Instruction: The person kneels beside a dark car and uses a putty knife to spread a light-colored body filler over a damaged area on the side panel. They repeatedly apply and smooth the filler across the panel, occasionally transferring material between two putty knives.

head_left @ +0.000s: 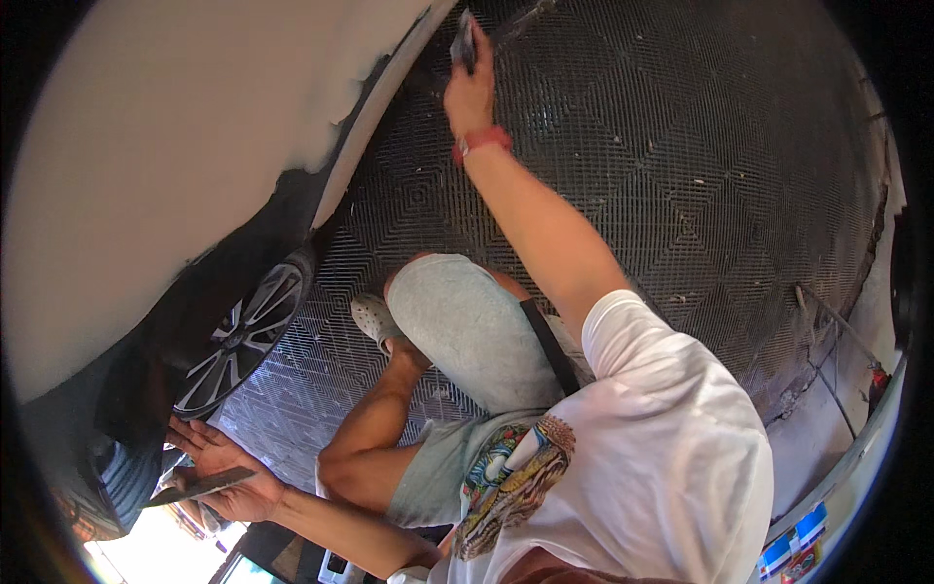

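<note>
My right hand [471, 97] reaches far forward beside the car's pale lower edge. Its fingers are closed round a small dark hand tool [465, 47] with a shiny grey face; its exact kind is unclear. At the lower left, my left hand [229, 477] is turned palm up near the car's wheel [243, 336], its fingers stretched toward the dark bodywork. A thin, flat, dark strip with a worn edge [202, 486] lies across that palm, held there by the hand. The car's side [185, 127] is pale and smooth above, with a ragged border to black below.
I sit low on dark ribbed floor tiles [623, 146], one leg bent near the wheel. Thin rods and a red-ended tool [879, 378] lean by the wall at the right. A hose or bar [525, 18] lies at the top. Blue and white packages [793, 540] stand lower right.
</note>
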Demonstrator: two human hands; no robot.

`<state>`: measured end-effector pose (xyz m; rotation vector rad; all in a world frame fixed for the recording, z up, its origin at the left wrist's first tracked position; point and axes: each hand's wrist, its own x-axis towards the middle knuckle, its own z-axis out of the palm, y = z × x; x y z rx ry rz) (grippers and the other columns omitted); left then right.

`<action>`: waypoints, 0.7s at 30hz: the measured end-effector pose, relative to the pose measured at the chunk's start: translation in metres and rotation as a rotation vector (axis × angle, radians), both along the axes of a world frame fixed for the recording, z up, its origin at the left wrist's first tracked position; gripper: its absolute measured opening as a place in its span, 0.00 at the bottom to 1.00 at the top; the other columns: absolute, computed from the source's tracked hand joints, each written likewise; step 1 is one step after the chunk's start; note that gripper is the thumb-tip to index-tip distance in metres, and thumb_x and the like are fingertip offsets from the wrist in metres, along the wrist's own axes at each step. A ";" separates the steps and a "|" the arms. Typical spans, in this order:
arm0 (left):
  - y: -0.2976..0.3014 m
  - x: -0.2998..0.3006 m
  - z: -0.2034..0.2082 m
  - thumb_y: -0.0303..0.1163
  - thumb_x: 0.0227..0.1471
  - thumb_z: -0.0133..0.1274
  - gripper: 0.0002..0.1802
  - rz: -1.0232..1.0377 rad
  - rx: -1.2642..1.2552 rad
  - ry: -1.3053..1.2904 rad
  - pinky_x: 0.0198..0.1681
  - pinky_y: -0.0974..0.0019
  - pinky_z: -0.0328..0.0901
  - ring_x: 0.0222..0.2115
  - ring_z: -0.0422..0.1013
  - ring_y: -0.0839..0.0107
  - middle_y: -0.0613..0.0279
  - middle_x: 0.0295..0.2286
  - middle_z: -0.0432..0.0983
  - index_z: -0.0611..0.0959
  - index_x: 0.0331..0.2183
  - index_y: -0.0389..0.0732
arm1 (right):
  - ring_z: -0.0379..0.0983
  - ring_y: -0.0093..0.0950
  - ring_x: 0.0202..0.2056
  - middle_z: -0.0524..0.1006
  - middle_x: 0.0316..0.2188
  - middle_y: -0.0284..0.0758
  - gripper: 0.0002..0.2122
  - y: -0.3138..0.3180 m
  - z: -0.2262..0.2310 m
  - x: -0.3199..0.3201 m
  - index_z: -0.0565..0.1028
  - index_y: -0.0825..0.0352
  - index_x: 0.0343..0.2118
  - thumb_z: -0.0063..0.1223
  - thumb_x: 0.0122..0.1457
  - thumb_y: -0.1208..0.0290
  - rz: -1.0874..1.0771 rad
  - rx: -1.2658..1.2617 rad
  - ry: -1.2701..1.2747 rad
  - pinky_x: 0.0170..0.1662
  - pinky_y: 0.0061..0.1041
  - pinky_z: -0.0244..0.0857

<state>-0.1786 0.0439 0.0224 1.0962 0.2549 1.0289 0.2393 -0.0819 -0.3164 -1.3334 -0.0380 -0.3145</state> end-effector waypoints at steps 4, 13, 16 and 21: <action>0.015 -0.007 -0.006 0.27 0.64 0.48 0.30 -0.090 0.073 0.001 0.73 0.44 0.44 0.72 0.38 0.50 0.45 0.70 0.41 0.59 0.63 0.30 | 0.65 0.41 0.63 0.68 0.59 0.42 0.33 0.002 0.005 0.037 0.67 0.61 0.64 0.41 0.54 0.91 -0.026 -0.010 -0.078 0.68 0.34 0.57; 0.017 -0.010 -0.003 0.26 0.64 0.49 0.07 -0.151 -0.072 -0.091 0.72 0.40 0.45 0.72 0.38 0.47 0.40 0.69 0.43 0.74 0.43 0.37 | 0.65 0.41 0.64 0.68 0.61 0.40 0.31 -0.017 0.013 0.025 0.68 0.62 0.64 0.42 0.55 0.90 0.012 0.015 -0.024 0.69 0.34 0.56; 0.016 -0.010 -0.007 0.26 0.63 0.50 0.09 -0.203 -0.040 -0.105 0.72 0.40 0.47 0.71 0.38 0.47 0.40 0.68 0.46 0.75 0.45 0.36 | 0.62 0.46 0.66 0.69 0.63 0.45 0.22 -0.019 0.055 0.035 0.66 0.59 0.67 0.42 0.70 0.76 0.044 0.034 0.092 0.65 0.42 0.59; 0.015 -0.008 -0.009 0.26 0.64 0.50 0.05 -0.247 -0.081 -0.157 0.72 0.39 0.47 0.71 0.39 0.46 0.40 0.67 0.47 0.79 0.38 0.35 | 0.63 0.43 0.65 0.66 0.64 0.44 0.25 -0.001 0.029 0.044 0.66 0.63 0.65 0.41 0.65 0.82 -0.024 -0.075 0.014 0.67 0.34 0.57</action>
